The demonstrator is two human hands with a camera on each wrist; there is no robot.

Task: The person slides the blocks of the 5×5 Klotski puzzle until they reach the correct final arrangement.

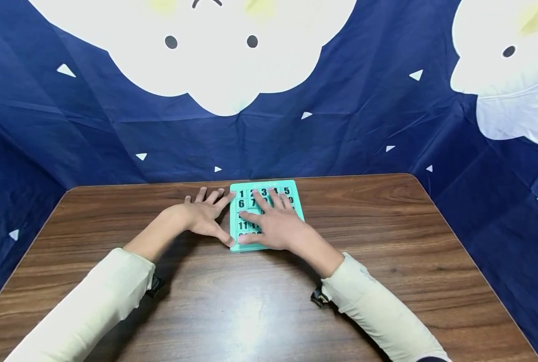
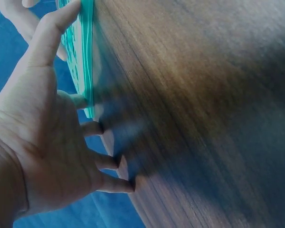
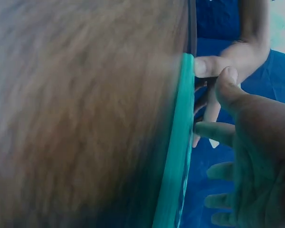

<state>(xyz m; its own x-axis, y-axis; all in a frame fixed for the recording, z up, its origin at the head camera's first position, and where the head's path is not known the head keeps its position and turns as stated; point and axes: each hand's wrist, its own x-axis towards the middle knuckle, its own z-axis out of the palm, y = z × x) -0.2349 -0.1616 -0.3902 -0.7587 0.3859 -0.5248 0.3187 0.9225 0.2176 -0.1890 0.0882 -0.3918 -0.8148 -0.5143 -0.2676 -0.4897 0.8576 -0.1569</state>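
A teal number slide puzzle (image 1: pixel 233 213) with black digits on square tiles lies flat near the table's back edge. My left hand (image 1: pixel 205 217) spreads its fingers along the left side. Its thumb rests at the near left corner and the index fingertip at the upper left edge. In the left wrist view, the puzzle's side (image 2: pixel 89 71) shows beside that thumb. My right hand (image 1: pixel 280 229) is spread over the tiles, covering much of the lower right. In the right wrist view, its index finger reaches the puzzle's face (image 3: pixel 178 142); other fingertips appear raised.
The brown wooden table (image 1: pixel 386 261) extends around the puzzle on both sides and in front. Behind it hangs a dark blue cloth (image 1: pixel 269 146) with white cloud shapes and small triangles. A dark strap device (image 1: pixel 319 296) sits under the right wrist.
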